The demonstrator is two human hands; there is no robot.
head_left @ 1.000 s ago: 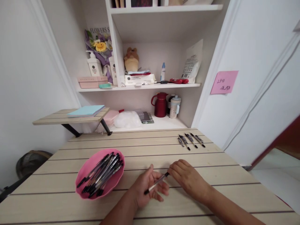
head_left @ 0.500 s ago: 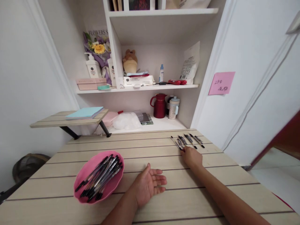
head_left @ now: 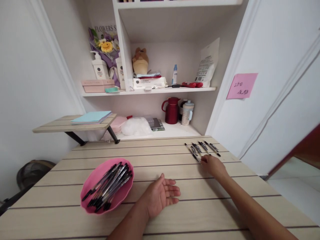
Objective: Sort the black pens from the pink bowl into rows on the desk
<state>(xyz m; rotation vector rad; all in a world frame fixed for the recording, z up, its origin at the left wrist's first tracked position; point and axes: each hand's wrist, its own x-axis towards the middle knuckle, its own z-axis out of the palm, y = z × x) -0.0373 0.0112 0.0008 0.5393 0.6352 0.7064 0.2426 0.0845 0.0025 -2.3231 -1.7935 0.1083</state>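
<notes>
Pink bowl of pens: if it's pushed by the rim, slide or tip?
The pink bowl probably slides: it looks shallow and wide on the smooth table. It likely feels light, seemingly thin plastic. The pens lie loose, ends poking over the rim, so a jolt may roll some out.

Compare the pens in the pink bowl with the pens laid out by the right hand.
The pens in the bowl lie heaped and overlapping, many together; the pens on the table are few and lie in a spaced, roughly parallel row. The heap sits inside the pink bowl near the empty left hand; the row lies flat at the fingertips of the right hand. Both sets look like the same black pens.
</notes>
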